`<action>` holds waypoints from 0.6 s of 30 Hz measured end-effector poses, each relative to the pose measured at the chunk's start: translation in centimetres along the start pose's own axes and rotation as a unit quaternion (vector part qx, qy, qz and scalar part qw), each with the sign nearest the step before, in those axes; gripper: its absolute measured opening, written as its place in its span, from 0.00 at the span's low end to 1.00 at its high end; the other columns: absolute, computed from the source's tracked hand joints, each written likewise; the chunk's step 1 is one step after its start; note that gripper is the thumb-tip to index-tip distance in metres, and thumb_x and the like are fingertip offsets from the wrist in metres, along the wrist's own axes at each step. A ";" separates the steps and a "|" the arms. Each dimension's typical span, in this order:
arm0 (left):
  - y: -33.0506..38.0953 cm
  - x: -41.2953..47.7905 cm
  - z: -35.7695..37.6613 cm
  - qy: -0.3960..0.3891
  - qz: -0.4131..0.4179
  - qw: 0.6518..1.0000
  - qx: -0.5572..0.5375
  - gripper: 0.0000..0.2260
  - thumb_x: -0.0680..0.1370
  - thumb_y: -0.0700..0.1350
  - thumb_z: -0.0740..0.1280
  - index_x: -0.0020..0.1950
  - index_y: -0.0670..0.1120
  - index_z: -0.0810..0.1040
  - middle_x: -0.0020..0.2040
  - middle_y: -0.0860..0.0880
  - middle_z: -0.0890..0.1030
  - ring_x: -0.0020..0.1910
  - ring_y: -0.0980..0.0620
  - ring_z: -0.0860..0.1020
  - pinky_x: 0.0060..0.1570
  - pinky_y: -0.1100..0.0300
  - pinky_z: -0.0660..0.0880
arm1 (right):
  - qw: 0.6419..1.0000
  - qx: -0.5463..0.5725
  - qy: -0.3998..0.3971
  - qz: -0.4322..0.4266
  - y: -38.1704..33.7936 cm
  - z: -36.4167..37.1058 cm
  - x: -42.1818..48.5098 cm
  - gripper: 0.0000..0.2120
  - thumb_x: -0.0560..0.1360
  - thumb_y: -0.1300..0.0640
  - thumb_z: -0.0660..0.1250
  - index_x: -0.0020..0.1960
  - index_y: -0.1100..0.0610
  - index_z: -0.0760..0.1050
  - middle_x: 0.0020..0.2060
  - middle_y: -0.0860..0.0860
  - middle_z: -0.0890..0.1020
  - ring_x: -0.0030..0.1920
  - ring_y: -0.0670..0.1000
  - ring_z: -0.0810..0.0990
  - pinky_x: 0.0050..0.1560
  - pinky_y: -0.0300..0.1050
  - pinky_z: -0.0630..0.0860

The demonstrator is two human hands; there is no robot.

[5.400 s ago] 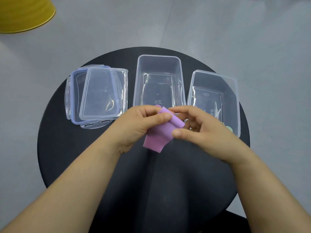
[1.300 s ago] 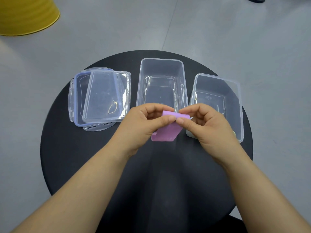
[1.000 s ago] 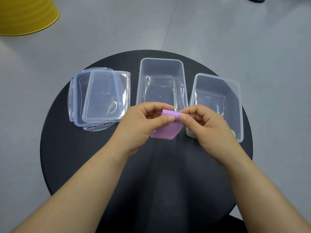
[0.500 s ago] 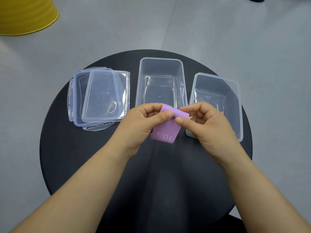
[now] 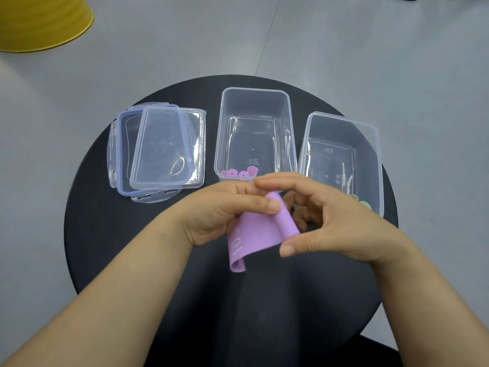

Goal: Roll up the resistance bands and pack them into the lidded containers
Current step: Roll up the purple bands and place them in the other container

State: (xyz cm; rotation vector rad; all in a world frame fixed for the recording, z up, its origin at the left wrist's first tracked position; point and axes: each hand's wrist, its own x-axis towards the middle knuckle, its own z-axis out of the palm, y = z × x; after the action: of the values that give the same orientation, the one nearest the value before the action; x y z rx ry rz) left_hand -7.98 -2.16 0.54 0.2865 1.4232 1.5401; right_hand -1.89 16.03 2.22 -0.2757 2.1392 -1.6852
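Note:
A purple resistance band point(image 5: 254, 235), partly rolled, hangs between my hands above the round black table point(image 5: 111, 234). My left hand point(image 5: 219, 213) pinches its upper roll with thumb and fingers. My right hand point(image 5: 328, 221) arches over the roll's right end, thumb under it. White "10" print shows on the loose tail. Two open clear containers stand behind: the middle container point(image 5: 254, 102) holds several rolled pink bands point(image 5: 239, 172) at its near end, and the right container point(image 5: 375, 154) shows pale rolled bands point(image 5: 362, 202) at its near corner.
Two clear lids point(image 5: 164, 147) lie stacked at the table's back left, the lower one with a blue seal. A yellow round object point(image 5: 39, 19) stands on the grey floor at the far left.
The band's loose tail has swung lower and toward me, and the roll is tilted more steeply. My right hand has opened its fingers wider over the roll.

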 end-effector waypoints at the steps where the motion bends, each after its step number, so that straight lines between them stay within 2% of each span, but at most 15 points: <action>1: 0.0 0.0 0.1 -0.007 -0.003 1.000 -0.001 0.05 0.65 0.45 0.71 0.39 0.46 0.83 0.37 0.48 0.82 0.36 0.53 0.79 0.37 0.62 0.75 | 1.000 -0.005 -0.003 0.000 -0.1 0.0 0.0 0.33 0.59 0.59 0.78 0.60 0.41 0.74 0.58 0.39 0.77 0.51 0.56 0.76 0.47 0.60 0.74; 3: -0.1 0.0 0.1 -0.012 -0.008 1.000 -0.014 0.04 0.68 0.42 0.69 0.38 0.45 0.83 0.37 0.48 0.82 0.36 0.54 0.79 0.36 0.64 0.76 | 1.000 -0.012 -0.007 0.000 -0.2 0.0 -0.2 0.31 0.58 0.58 0.79 0.58 0.41 0.75 0.58 0.40 0.77 0.52 0.54 0.76 0.47 0.57 0.74; 5: -0.1 0.1 0.0 -0.016 -0.008 1.000 -0.016 0.04 0.67 0.42 0.70 0.39 0.45 0.83 0.39 0.47 0.81 0.37 0.53 0.79 0.38 0.64 0.76 | 1.000 -0.021 -0.007 0.001 -0.3 -0.1 -0.3 0.32 0.58 0.56 0.80 0.59 0.43 0.75 0.56 0.39 0.77 0.47 0.47 0.76 0.44 0.53 0.74; 8: 0.0 0.0 0.0 -0.003 -0.011 1.000 -0.011 0.11 0.63 0.48 0.72 0.41 0.44 0.83 0.47 0.41 0.79 0.41 0.49 0.78 0.40 0.60 0.74 | 0.999 -0.039 0.001 -0.002 -0.3 -0.1 -0.3 0.32 0.58 0.57 0.80 0.59 0.45 0.74 0.56 0.40 0.76 0.44 0.42 0.75 0.42 0.46 0.74; 11: 0.1 0.0 0.2 -0.007 -0.010 1.000 -0.026 0.09 0.64 0.44 0.72 0.42 0.43 0.83 0.44 0.43 0.81 0.37 0.53 0.79 0.36 0.64 0.75 | 0.999 -0.043 0.015 -0.015 -0.2 -0.2 -0.2 0.28 0.58 0.57 0.80 0.55 0.45 0.76 0.53 0.46 0.78 0.40 0.44 0.73 0.38 0.40 0.72; 14: 0.6 -0.4 0.6 -0.014 -0.021 0.999 -0.025 0.07 0.66 0.39 0.72 0.43 0.39 0.81 0.30 0.50 0.81 0.25 0.58 0.77 0.25 0.71 0.71 | 0.998 -0.015 0.059 0.002 -0.1 -0.5 -0.3 0.27 0.54 0.49 0.79 0.52 0.41 0.78 0.43 0.57 0.78 0.35 0.51 0.70 0.37 0.42 0.70; 16: 0.7 -0.5 0.7 -0.007 -0.022 1.000 -0.004 0.04 0.66 0.37 0.73 0.38 0.43 0.83 0.28 0.52 0.80 0.25 0.59 0.77 0.26 0.71 0.71 | 0.997 -0.008 0.081 -0.003 0.1 -0.5 -0.3 0.27 0.53 0.47 0.78 0.52 0.39 0.78 0.39 0.58 0.78 0.36 0.58 0.70 0.39 0.46 0.71; 18: 0.8 -0.4 0.6 0.024 -0.019 0.999 0.023 0.03 0.64 0.39 0.74 0.32 0.46 0.83 0.29 0.52 0.80 0.27 0.59 0.77 0.29 0.71 0.71 | 0.995 -0.010 0.096 -0.011 0.2 -0.5 -0.3 0.27 0.53 0.47 0.78 0.51 0.39 0.78 0.35 0.55 0.77 0.36 0.58 0.71 0.38 0.44 0.71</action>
State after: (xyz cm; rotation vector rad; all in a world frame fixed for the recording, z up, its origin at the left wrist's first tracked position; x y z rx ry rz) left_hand -7.69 -1.93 1.55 0.2498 1.4943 1.4936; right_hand -1.83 16.63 2.17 -0.1491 2.2983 -1.7666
